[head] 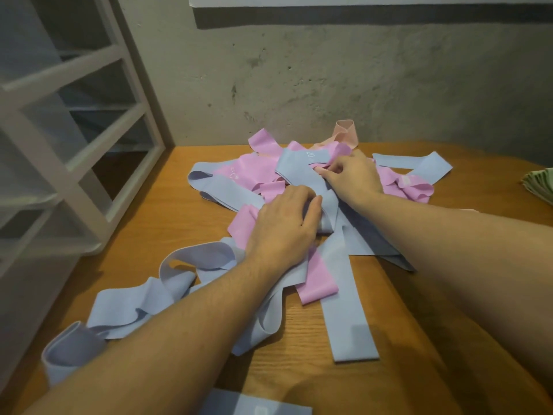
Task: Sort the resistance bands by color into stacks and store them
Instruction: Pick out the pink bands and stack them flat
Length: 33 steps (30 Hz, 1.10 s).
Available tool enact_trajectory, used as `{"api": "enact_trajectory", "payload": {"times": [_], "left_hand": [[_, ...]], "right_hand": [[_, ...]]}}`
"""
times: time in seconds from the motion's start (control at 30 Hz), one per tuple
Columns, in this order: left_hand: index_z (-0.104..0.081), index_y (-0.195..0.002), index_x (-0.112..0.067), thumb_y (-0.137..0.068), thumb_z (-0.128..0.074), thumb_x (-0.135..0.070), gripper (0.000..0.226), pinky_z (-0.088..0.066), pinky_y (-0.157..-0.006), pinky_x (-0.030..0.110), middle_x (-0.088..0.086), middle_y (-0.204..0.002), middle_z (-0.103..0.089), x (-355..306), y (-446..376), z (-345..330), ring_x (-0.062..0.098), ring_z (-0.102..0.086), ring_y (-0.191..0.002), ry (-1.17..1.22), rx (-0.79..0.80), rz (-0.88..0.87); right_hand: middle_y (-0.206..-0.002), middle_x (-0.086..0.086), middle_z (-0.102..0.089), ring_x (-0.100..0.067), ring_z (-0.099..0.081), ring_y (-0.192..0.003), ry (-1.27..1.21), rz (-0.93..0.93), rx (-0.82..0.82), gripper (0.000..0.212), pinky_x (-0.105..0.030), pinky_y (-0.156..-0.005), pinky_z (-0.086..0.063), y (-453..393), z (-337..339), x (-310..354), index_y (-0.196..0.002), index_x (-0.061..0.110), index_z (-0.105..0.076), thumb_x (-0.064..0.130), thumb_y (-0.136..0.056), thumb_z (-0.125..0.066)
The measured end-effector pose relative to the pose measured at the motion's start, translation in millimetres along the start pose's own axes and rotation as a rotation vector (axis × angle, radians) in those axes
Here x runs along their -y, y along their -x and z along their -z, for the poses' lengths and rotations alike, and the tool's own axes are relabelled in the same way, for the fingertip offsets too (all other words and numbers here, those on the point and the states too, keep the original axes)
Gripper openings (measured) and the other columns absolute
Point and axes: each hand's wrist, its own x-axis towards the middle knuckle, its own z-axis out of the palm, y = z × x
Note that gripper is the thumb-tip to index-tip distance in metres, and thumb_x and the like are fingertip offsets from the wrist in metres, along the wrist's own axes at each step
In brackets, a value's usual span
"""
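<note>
- The right hand (353,175) has its grip pinched together on folds at the middle of the pile, where a blue band (299,166) crosses a pink band (248,175); which of the two the fingertips actually hold I cannot tell.
- The left hand (284,229) lies palm down on the heap just beside the right, fingers curled over a blue fold. Its grip looks closed on that fold, probably to pin the tangle so one band can be drawn free without dragging the rest.
- The resistance bands are unsorted: blue and pink strips overlap in a loose mound on the wooden surface (419,339), with long blue loops (143,304) trailing toward the near left edge and one flat blue strip (350,324) running toward the viewer.
- A paler peach band (345,131) stands in a loop at the far side, near the wall.
- A green stack (541,187) at the far right edge suggests one colour is already set aside, well apart from the pile.
- Another flat blue piece (257,405) shows at the bottom edge, perhaps the start of a blue stack.
- A white drawer unit (74,121) stands at the left, a likely place for storing, though that is a guess.
</note>
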Motion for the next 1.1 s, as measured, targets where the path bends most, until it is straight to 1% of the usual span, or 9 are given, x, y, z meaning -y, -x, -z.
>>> {"api": "enact_trajectory", "payload": {"times": [0.13, 0.27, 0.33, 0.47, 0.63, 0.73, 0.83, 0.93, 1.1], "left_hand": [[-0.052, -0.106, -0.029, -0.104, -0.036, -0.046, 0.023, -0.053, -0.084, 0.045, -0.010, -0.104, -0.056, 2, -1, -1, 0.013, -0.058, -0.091, -0.003, -0.018, 0.003], [-0.046, -0.123, -0.030, -0.104, -0.040, -0.047, 0.026, -0.054, -0.088, 0.045, -0.008, -0.125, -0.053, 3, 1, -2, 0.015, -0.059, -0.102, 0.004, -0.039, -0.030], [-0.041, -0.132, -0.030, -0.104, -0.044, -0.044, 0.032, -0.053, -0.091, 0.045, -0.009, -0.137, -0.045, 3, 1, -2, 0.015, -0.057, -0.111, 0.026, -0.060, -0.070], [-0.037, -0.142, -0.032, -0.099, -0.053, -0.047, 0.048, -0.047, -0.105, 0.043, -0.010, -0.149, -0.038, 1, 4, -1, 0.011, -0.048, -0.129, 0.011, -0.114, -0.176], [-0.036, -0.149, -0.027, -0.093, -0.061, -0.049, 0.065, -0.033, -0.115, 0.041, -0.003, -0.157, -0.037, 1, 9, 3, 0.016, -0.038, -0.141, -0.133, -0.136, -0.247], [-0.042, -0.144, -0.033, -0.094, -0.059, -0.052, 0.056, -0.028, -0.117, 0.043, -0.003, -0.157, -0.035, -3, 11, 3, 0.019, -0.033, -0.142, -0.216, -0.116, -0.263], [-0.052, -0.132, -0.036, -0.092, -0.062, -0.052, 0.044, -0.023, -0.118, 0.045, -0.003, -0.158, -0.032, -3, 12, 4, 0.020, -0.029, -0.143, -0.255, -0.096, -0.237], [-0.062, -0.121, -0.032, -0.092, -0.064, -0.048, 0.033, -0.025, -0.117, 0.047, -0.003, -0.157, -0.038, 0, 11, 5, 0.019, -0.030, -0.143, -0.254, -0.081, -0.292], [-0.068, -0.104, -0.022, -0.089, -0.052, -0.063, 0.047, -0.033, -0.111, 0.044, -0.003, -0.140, -0.058, -5, 12, 6, 0.017, -0.047, -0.133, -0.220, -0.032, -0.384]], "right_hand": [[-0.120, 0.001, -0.059, -0.025, -0.048, -0.119, 0.084, 0.072, -0.074, 0.036, -0.046, -0.093, -0.044, 15, 6, 2, -0.091, 0.026, -0.075, 0.059, -0.094, -0.060], [-0.082, 0.011, -0.068, -0.015, -0.062, -0.087, -0.171, 0.125, -0.019, 0.040, -0.046, -0.081, -0.054, 39, 25, 4, -0.080, 0.027, -0.064, 0.065, -0.092, -0.059], [-0.079, 0.009, -0.067, -0.011, -0.064, -0.082, -0.294, 0.137, 0.022, 0.042, -0.045, -0.082, -0.055, 55, 36, 9, -0.084, 0.025, -0.059, 0.067, -0.091, -0.060], [-0.083, 0.007, -0.066, -0.011, -0.064, -0.084, -0.402, 0.245, 0.018, 0.024, -0.044, -0.082, -0.056, 88, 60, 20, -0.092, 0.018, -0.058, 0.041, -0.098, -0.062], [-0.082, 0.009, -0.066, -0.005, -0.067, -0.085, -0.577, 0.277, 0.080, 0.020, -0.025, -0.072, -0.057, 123, 77, 25, -0.096, 0.007, -0.061, 0.026, -0.099, -0.063], [-0.087, 0.013, -0.064, -0.001, -0.065, -0.087, -0.638, 0.240, 0.059, 0.020, -0.015, -0.071, -0.052, 138, 86, 19, -0.096, 0.008, -0.063, 0.027, -0.098, -0.064], [-0.090, 0.012, -0.065, -0.007, -0.064, -0.096, -0.660, 0.212, 0.062, 0.021, -0.020, -0.078, -0.056, 153, 96, 9, -0.093, 0.012, -0.066, 0.032, -0.095, -0.065], [-0.084, 0.008, -0.062, -0.007, -0.063, -0.090, -0.697, 0.169, 0.048, 0.012, -0.019, -0.072, -0.054, 164, 106, 0, -0.087, 0.015, -0.064, 0.018, -0.099, -0.064], [-0.080, 0.010, -0.061, 0.002, -0.059, -0.074, -0.879, -0.082, -0.024, 0.013, -0.021, -0.071, -0.052, 168, 125, -9, -0.089, 0.010, -0.056, 0.012, -0.102, -0.055]]}}
